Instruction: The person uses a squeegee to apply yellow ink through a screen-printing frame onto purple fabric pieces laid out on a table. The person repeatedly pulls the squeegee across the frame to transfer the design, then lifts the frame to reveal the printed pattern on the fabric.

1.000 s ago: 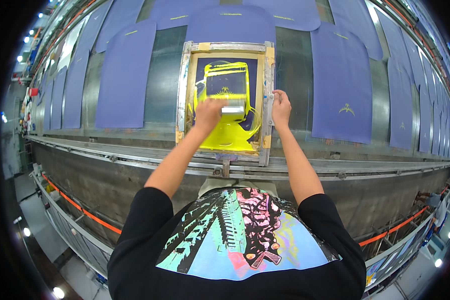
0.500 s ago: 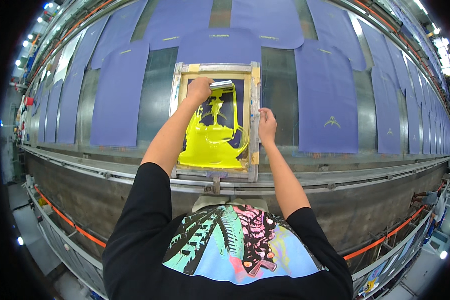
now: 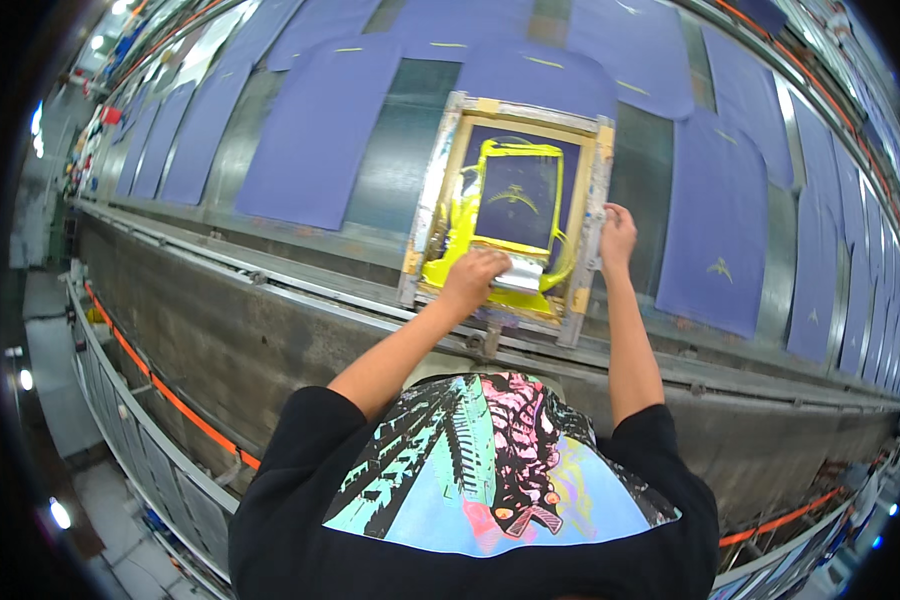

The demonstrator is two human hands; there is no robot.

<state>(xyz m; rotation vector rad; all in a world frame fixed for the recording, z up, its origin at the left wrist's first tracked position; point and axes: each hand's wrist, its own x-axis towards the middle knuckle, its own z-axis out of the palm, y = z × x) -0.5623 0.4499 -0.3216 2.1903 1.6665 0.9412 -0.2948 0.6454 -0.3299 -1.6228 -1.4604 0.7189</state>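
Note:
A wooden-edged printing screen (image 3: 600, 180) lies over a blue fabric panel on the long table in front of me. Bright yellow ink (image 3: 460, 235) is smeared around its mesh, thickest along the near end. In the dark middle of the mesh a small curved yellow emblem (image 3: 514, 197) shows. My left hand (image 3: 473, 280) is closed around a metal squeegee (image 3: 520, 273), which rests in the ink near the screen's near end. My right hand (image 3: 618, 238) has its fingers curled at the screen's right outer edge, gripping it there; the fingertips are partly hidden.
Several blue fabric panels (image 3: 315, 135) lie flat along the table (image 3: 395, 140), some bearing small yellow emblems. A metal rail (image 3: 300, 285) runs along the table's near edge. Behind me to the left is a railing with an orange strip (image 3: 170, 390).
My left hand has drawn the squeegee from the screen's far end to its near end, leaving the middle swept of thick ink. My right hand stays at the screen's edge. The view has turned.

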